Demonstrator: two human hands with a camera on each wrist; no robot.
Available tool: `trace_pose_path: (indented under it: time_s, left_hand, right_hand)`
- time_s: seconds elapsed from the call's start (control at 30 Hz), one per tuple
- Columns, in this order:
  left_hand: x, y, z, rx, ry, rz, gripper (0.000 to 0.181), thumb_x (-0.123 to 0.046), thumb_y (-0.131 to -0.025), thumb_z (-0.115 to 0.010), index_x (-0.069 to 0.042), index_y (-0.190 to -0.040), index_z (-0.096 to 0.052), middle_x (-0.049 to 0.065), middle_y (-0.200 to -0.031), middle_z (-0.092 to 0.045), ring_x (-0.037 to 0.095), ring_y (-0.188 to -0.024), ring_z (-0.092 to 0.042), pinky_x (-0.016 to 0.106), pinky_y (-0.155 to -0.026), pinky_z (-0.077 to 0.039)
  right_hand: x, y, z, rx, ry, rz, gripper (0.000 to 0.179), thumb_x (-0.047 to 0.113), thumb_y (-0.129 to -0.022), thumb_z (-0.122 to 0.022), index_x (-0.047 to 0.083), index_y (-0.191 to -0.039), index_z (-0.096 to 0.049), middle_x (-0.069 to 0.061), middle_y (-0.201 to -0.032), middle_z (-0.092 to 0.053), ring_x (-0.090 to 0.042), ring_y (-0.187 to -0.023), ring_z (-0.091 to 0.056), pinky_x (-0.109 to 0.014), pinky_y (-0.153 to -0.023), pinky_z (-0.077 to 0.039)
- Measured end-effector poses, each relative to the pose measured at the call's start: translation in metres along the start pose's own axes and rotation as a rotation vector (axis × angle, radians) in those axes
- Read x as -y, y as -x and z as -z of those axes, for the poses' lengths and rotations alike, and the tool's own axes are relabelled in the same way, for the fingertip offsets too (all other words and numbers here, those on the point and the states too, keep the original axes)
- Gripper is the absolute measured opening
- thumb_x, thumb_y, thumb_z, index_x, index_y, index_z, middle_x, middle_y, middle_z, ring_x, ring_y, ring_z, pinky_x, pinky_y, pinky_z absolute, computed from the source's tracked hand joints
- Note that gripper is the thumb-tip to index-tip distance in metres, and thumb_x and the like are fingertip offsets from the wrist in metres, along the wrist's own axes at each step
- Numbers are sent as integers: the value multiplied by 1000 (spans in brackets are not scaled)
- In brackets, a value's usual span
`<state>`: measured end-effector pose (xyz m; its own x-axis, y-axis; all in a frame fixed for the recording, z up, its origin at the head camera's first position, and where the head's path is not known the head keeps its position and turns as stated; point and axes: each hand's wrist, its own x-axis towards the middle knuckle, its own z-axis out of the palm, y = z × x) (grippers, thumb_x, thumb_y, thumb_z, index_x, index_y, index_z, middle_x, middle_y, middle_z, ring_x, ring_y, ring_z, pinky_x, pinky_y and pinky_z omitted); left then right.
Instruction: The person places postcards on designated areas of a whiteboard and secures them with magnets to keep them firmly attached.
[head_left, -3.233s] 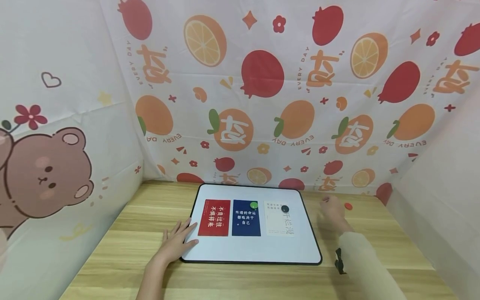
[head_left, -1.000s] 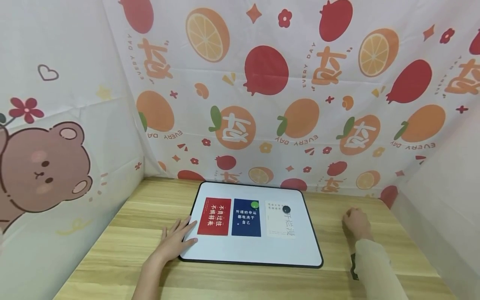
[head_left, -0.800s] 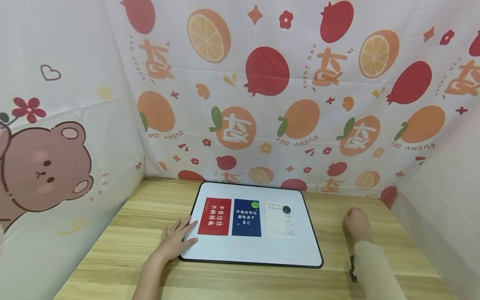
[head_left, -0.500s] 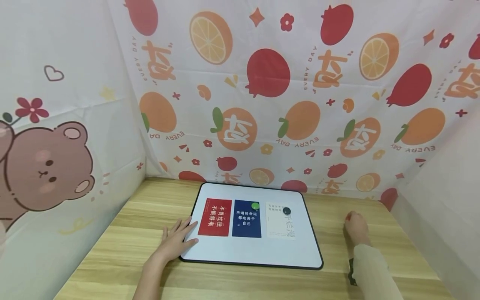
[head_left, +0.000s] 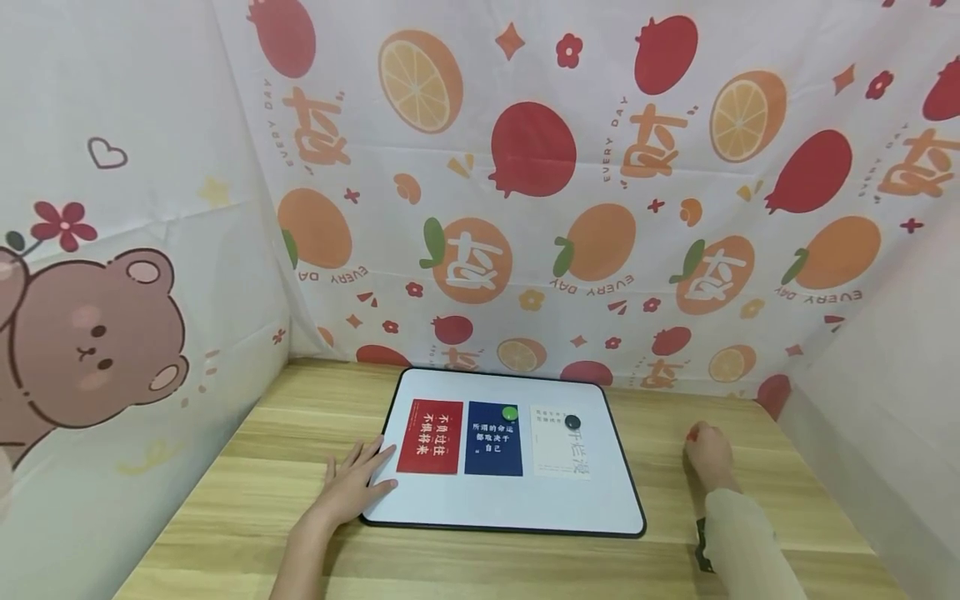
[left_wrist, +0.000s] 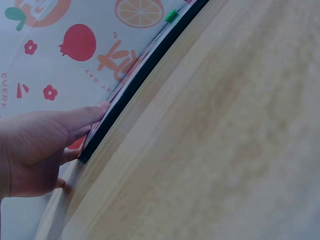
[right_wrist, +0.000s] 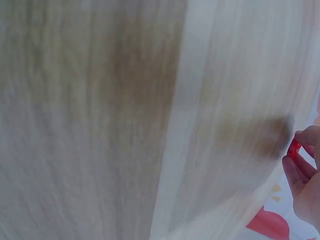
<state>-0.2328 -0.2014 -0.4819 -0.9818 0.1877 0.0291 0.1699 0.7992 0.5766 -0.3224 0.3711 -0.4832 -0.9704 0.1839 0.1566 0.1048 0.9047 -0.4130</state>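
In the head view my left hand (head_left: pixel 348 490) lies with spread fingers on the left edge of a black-framed whiteboard (head_left: pixel 502 504). The left wrist view shows its thumb on the frame's edge. On the board, from left to right, are a red card (head_left: pixel 430 437), a blue card (head_left: pixel 492 454) with a green round magnet (head_left: pixel 510 413), and a white card (head_left: pixel 555 450) with a black round magnet (head_left: pixel 572 422). To the right of the board, my right hand (head_left: pixel 710 457) pinches a small red magnet (right_wrist: pixel 294 148) between thumb and fingers, above the table.
The board lies flat on a wooden table (head_left: pixel 450 567). Behind it hangs a fruit-print cloth (head_left: pixel 420 167); a bear-print cloth (head_left: pixel 97 350) is at the left. A dark strap (head_left: pixel 703 546) sits at the right sleeve.
The red magnet lay on the table beside the right hand earlier; now that hand holds it, farther right of the board. The left hand has stayed on the board's edge.
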Motion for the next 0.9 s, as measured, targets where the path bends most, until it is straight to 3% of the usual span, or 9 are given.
trace_pose_path:
  time_s: [0.3, 0.53, 0.73, 0.9]
  left_hand:
    - [-3, -1, 1, -13, -2, -19, 55, -27, -87, -62, -2, -133, -47, 23, -143, -28, 50, -129, -14, 70, -94, 5]
    - [-4, -3, 3, -9, 4, -8, 54, -26, -87, -62, -2, -133, -46, 24, -143, -28, 50, -129, -13, 70, -94, 6]
    - [-2, -4, 3, -6, 4, 4, 54, -23, -87, -62, -1, -134, -46, 24, -144, -27, 50, -129, -13, 69, -94, 8]
    - [-3, -2, 5, -11, 0, -2, 54, -23, -87, -63, -1, -133, -46, 24, -143, -28, 50, -129, -13, 69, -94, 7]
  right_hand:
    - [12, -6, 7, 12, -40, 50, 16, -4, -84, -52, -14, -97, -53, -26, -87, -56, -39, -81, -54, -49, -72, -46]
    - [31, -4, 21, 44, -146, 8, 21, -2, -87, -47, -12, -104, -52, -26, -96, -54, -39, -88, -52, -48, -74, -46]
    - [36, -5, 27, 4, -92, 84, 18, -6, -80, -55, -14, -97, -55, -24, -86, -57, -37, -80, -55, -48, -72, -47]
    - [40, -2, 27, -8, -86, 100, 19, -6, -80, -57, -14, -97, -56, -25, -88, -59, -36, -80, -57, -46, -70, -49]
